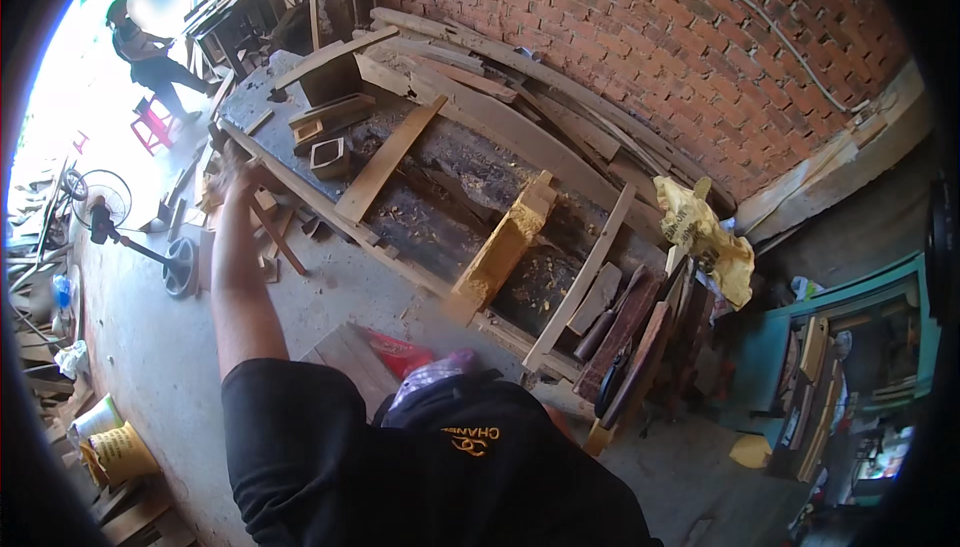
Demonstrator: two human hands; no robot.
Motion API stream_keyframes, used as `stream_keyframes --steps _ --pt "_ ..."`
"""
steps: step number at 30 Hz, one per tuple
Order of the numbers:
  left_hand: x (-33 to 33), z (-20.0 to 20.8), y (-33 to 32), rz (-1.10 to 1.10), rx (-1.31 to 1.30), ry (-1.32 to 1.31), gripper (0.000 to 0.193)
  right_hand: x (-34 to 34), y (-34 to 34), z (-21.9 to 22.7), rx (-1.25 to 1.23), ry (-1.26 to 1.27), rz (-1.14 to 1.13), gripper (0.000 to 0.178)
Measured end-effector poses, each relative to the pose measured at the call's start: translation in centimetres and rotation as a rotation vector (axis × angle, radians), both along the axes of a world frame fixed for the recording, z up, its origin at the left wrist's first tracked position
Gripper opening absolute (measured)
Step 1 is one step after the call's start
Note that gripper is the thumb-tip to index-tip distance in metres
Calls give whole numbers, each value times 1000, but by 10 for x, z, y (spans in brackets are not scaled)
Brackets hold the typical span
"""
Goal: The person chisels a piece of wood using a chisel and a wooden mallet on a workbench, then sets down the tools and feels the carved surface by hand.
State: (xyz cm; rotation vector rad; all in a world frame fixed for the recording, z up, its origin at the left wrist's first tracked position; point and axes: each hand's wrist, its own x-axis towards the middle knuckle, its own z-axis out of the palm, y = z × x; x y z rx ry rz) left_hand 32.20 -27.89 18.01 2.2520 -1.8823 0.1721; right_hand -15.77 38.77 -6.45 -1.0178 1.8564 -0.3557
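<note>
My left arm reaches out to the far left, and my left hand is at the left end of the long workbench, by its front edge. The fingers are small and smeared, so whether they hold anything cannot be made out. A thin brown wooden stick slants down just below that hand. My right hand is out of sight; only a bit of the right arm shows beside my black shirt. On the bench, in front of me, lies a yellow wooden beam with shavings around it.
Boards and hollow wooden blocks lie on the bench. Planks lean along the brick wall. A standing fan and a red stool are at the left, near another person. A yellow sack hangs at right.
</note>
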Motion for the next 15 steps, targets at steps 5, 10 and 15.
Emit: stream_keyframes --steps 5,10,15 --pt "78 -99 126 308 290 23 49 -7 4 -2 4 5 1 41" --pt "160 -256 275 658 1520 -14 48 -10 -17 14 -14 -25 81 40" --pt "116 -369 342 155 1587 154 48 -17 -48 33 -28 -9 177 39"
